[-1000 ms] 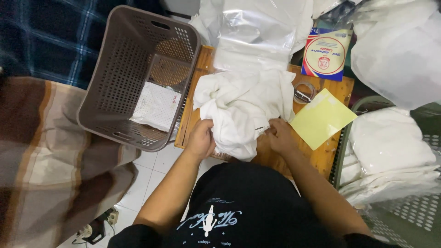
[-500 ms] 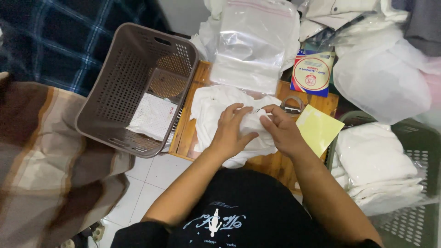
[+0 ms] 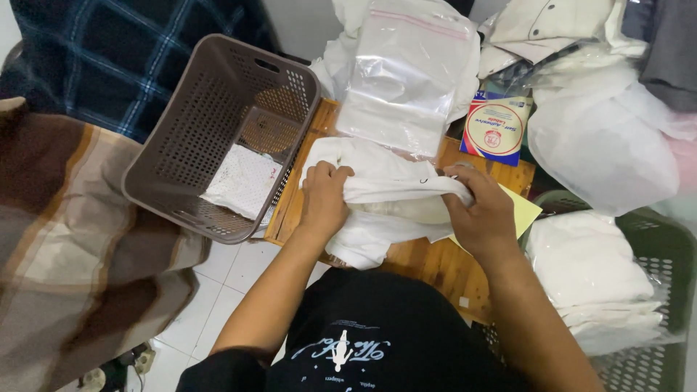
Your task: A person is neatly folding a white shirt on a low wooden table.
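- White cloth [image 3: 385, 210] lies bunched on the wooden table [image 3: 428, 265], gripped at both ends by the person's hands.
- Left hand [image 3: 324, 199] knuckles up, fingers clenched around the cloth's left edge, forearm angled in from below.
- Right hand [image 3: 485, 214] curled over the right end, thumb pinching a stretched fold of the cloth.
- Yellow paper sheet [image 3: 524, 212] flat under the right hand, partly hidden.
- Green basket [image 3: 664, 250] at right, holding stacked white bagged packs [image 3: 588, 265].
- Brown basket [image 3: 218, 131] at left, tilted against the table edge, a flat white pack [image 3: 242, 181] inside.
- Clear zip bag [image 3: 410, 72], rectangular, pink seal strip on top, just beyond the cloth.
- Square blue box [image 3: 497, 127] with a round white-and-red label, right of the bag.
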